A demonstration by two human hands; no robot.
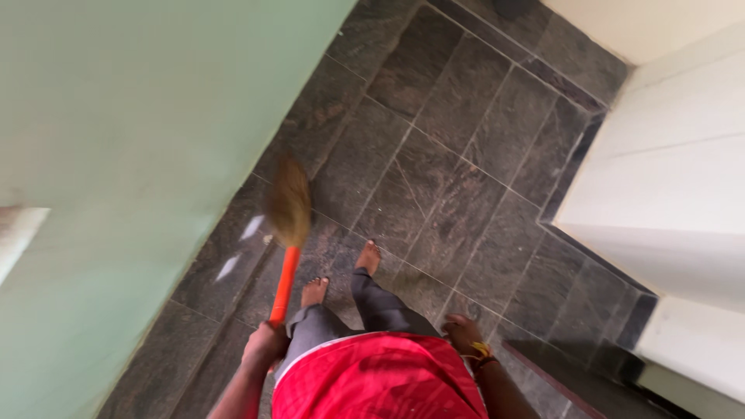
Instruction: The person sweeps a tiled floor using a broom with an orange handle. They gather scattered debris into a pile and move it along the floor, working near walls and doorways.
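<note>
Green wall (132, 155) at 9 o'clock, dark tiled floor (458, 155) ahead. Your broom (289, 233) points to 12, bristles near the wall base. Left hand (266, 344) fingers wrapped on the orange handle; right hand (463, 334) hangs loosely curled, holding nothing. Keep bristles low, short strokes along the wall edge.

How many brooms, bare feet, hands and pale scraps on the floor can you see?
Orange-handled straw broom: 1
Bare feet: 2
Hands, left hand gripping the broom, right hand empty: 2
Pale scraps on dark stone floor: 2
Total: 7
</note>
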